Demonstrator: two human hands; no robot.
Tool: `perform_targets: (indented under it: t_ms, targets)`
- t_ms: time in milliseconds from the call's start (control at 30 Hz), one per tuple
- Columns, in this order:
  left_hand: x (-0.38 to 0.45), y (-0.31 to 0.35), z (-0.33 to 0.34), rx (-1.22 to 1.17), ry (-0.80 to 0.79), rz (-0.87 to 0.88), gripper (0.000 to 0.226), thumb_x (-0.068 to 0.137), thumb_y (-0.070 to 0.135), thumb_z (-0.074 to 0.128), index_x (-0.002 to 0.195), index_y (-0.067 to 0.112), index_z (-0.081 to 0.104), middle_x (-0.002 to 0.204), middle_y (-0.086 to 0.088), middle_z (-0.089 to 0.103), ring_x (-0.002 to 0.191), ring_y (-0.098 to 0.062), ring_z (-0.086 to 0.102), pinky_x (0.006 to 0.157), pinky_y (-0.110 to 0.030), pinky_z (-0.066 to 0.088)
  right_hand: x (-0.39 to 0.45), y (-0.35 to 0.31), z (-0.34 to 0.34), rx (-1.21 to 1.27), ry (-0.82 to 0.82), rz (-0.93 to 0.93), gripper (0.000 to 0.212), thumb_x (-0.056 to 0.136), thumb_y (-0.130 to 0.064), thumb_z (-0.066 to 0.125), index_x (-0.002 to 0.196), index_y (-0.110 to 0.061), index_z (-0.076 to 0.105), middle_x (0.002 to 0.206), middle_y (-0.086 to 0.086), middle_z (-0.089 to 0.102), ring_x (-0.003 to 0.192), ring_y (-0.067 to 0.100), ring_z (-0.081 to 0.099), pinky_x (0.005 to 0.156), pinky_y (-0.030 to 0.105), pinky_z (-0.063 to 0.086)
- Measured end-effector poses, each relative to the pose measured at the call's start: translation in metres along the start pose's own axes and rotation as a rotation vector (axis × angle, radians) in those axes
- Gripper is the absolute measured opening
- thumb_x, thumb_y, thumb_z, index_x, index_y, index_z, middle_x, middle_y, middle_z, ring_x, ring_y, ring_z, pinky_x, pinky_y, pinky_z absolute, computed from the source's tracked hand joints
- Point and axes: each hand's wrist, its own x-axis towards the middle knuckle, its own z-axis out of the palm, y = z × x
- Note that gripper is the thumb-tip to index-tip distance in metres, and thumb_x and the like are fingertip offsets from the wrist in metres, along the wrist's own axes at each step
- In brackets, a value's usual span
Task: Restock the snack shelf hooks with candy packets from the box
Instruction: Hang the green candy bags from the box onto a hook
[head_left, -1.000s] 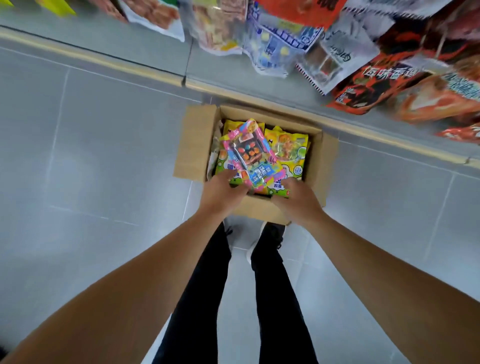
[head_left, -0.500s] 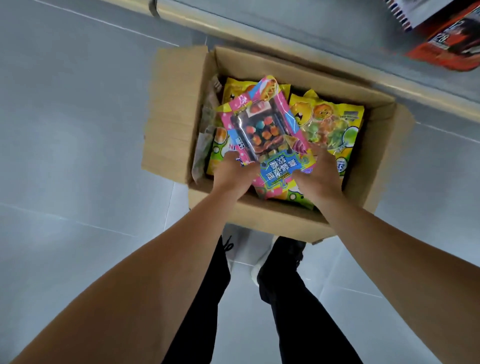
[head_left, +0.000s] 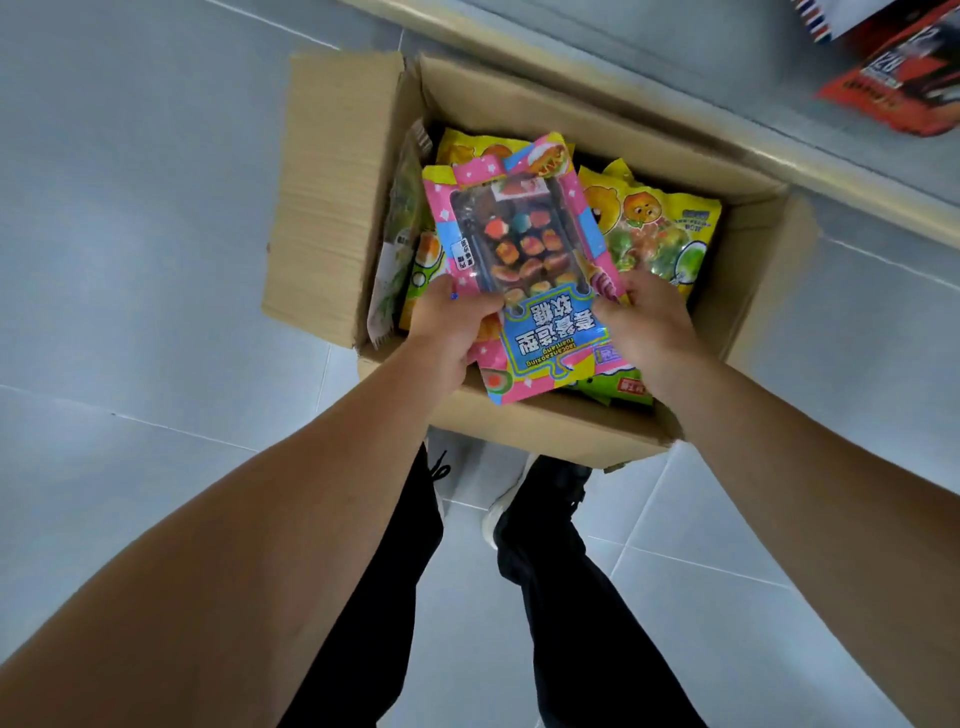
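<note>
Grey tiled floor (head_left: 156, 260), pale grout lines. Open cardboard box (head_left: 332, 197) sits directly on it, flaps spread, close to beige base strip (head_left: 727, 140) of shelving. Two dark shoes (head_left: 540, 499) with white soles stand on tiles just beside box's near wall.

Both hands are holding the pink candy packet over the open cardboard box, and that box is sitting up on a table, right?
Not quite: the head view shows the cardboard box on the tiled floor, by the person's shoes. The left hand and right hand do hold the pink candy packet over it.
</note>
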Motion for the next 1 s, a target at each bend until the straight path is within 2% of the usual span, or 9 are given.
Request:
perform_targets:
  t_ms: [100, 233, 300, 367, 433, 633, 733, 833, 1000]
  targets:
    - [-0.038, 0.021, -0.008, 0.015, -0.029, 0.032, 0.034, 0.079, 0.004, 0.065, 0.113, 0.008, 0.060, 0.099, -0.020, 0.070, 0.087, -0.036, 0.071, 0.078, -0.060, 0.056, -0.035, -0.019, -0.016, -0.010, -0.004, -0.012, 0.014, 0.088, -0.017, 0.064, 0.100, -0.009, 0.066, 0.088, 0.004, 0.061, 0.074, 0.017, 0.052, 0.048, 0.011, 0.034]
    - [-0.107, 0.059, -0.024, 0.089, -0.028, 0.125, 0.037, 0.069, 0.008, 0.068, 0.104, 0.018, 0.063, 0.101, -0.021, 0.070, 0.089, -0.043, 0.070, 0.074, -0.071, 0.051, -0.095, -0.055, -0.048, 0.081, -0.002, 0.010, 0.022, 0.078, -0.025, 0.071, 0.094, -0.011, 0.064, 0.093, 0.006, 0.068, 0.087, 0.024, 0.063, 0.074, 0.033, 0.050]
    - [-0.147, 0.085, -0.030, 0.159, -0.032, 0.208, 0.035, 0.070, 0.008, 0.067, 0.102, 0.018, 0.063, 0.092, -0.018, 0.072, 0.077, -0.033, 0.072, 0.066, -0.064, 0.056, -0.124, -0.076, -0.067, 0.094, 0.016, -0.007, 0.030, 0.077, -0.026, 0.075, 0.100, -0.013, 0.061, 0.093, 0.000, 0.065, 0.087, 0.020, 0.062, 0.069, 0.026, 0.049]
    - [-0.200, 0.115, -0.039, 0.326, -0.035, 0.322, 0.026, 0.074, 0.009, 0.068, 0.097, 0.020, 0.061, 0.076, -0.009, 0.066, 0.063, -0.023, 0.062, 0.050, -0.039, 0.054, -0.163, -0.104, -0.093, 0.090, 0.067, -0.057, 0.042, 0.077, -0.021, 0.077, 0.113, -0.013, 0.055, 0.105, 0.001, 0.060, 0.088, 0.017, 0.057, 0.066, 0.018, 0.046]
    - [-0.239, 0.138, -0.046, 0.502, -0.041, 0.465, 0.024, 0.079, 0.009, 0.068, 0.097, 0.022, 0.061, 0.072, -0.001, 0.061, 0.061, -0.019, 0.055, 0.050, -0.026, 0.042, -0.191, -0.129, -0.119, 0.059, 0.160, -0.176, 0.051, 0.071, -0.021, 0.076, 0.116, -0.014, 0.053, 0.112, 0.005, 0.060, 0.095, 0.022, 0.059, 0.080, 0.031, 0.051]
    - [-0.371, 0.203, -0.070, 1.079, -0.257, 0.701, 0.039, 0.066, 0.024, 0.066, 0.105, 0.023, 0.064, 0.099, -0.008, 0.068, 0.093, -0.026, 0.065, 0.076, -0.031, 0.047, -0.311, -0.212, -0.202, -0.374, 0.434, -0.702, 0.065, 0.069, -0.020, 0.074, 0.129, -0.015, 0.051, 0.126, 0.008, 0.050, 0.118, 0.032, 0.047, 0.099, 0.041, 0.039]
    - [-0.438, 0.227, -0.066, 1.403, -0.334, 0.896, 0.031, 0.083, 0.010, 0.064, 0.114, 0.014, 0.062, 0.112, -0.010, 0.065, 0.104, -0.026, 0.059, 0.076, -0.023, 0.036, -0.361, -0.234, -0.227, -0.745, 0.292, -0.725, 0.063, 0.071, -0.040, 0.076, 0.127, -0.020, 0.055, 0.122, 0.004, 0.058, 0.123, 0.029, 0.047, 0.111, 0.045, 0.030]
    - [-0.491, 0.239, -0.056, 1.673, -0.390, 1.019, 0.033, 0.087, 0.014, 0.061, 0.120, 0.020, 0.060, 0.119, -0.006, 0.064, 0.109, -0.028, 0.059, 0.083, -0.029, 0.044, -0.408, -0.246, -0.242, -0.860, 0.140, -0.648, 0.049, 0.079, -0.040, 0.071, 0.123, -0.022, 0.058, 0.115, 0.004, 0.067, 0.112, 0.029, 0.059, 0.103, 0.039, 0.040]
    - [-0.565, 0.246, -0.039, 1.901, -0.333, 1.149, 0.028, 0.090, 0.020, 0.058, 0.117, 0.024, 0.061, 0.115, -0.003, 0.065, 0.108, -0.028, 0.058, 0.082, -0.034, 0.046, -0.465, -0.235, -0.266, -0.516, 0.085, -0.484, 0.048, 0.081, -0.034, 0.075, 0.126, -0.023, 0.061, 0.115, 0.009, 0.067, 0.106, 0.027, 0.062, 0.084, 0.035, 0.050]
